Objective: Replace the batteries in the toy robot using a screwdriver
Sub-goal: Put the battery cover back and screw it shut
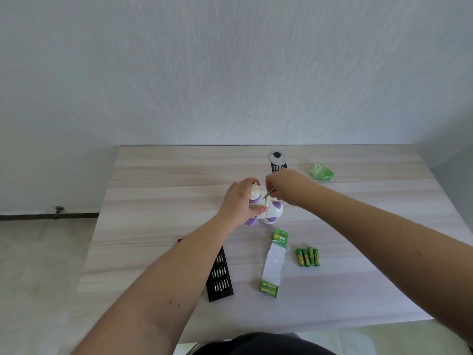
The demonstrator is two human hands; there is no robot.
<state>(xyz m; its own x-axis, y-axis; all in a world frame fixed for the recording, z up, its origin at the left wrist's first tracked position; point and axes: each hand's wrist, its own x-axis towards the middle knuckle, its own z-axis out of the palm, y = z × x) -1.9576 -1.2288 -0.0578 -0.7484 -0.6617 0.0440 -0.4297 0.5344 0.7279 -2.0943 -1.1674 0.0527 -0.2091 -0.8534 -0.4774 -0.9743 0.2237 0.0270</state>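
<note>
A white and purple toy robot [273, 210] lies on the wooden table [158, 175] near its middle. My left hand [239, 201] wraps around its left side and holds it. My right hand [286, 187] pinches a thin metal screwdriver [269, 193], whose tip points down onto the toy's body between my hands. Several loose green batteries [308, 257] lie side by side to the right, nearer to me. A long green battery pack [273, 262] with two batteries at its near end lies beside them.
A black tray of screwdriver bits [221, 275] sits under my left forearm. A crumpled green wrapper [321, 171] and a black card with a round top [277, 160] lie near the far edge. The table's left edge meets the floor side.
</note>
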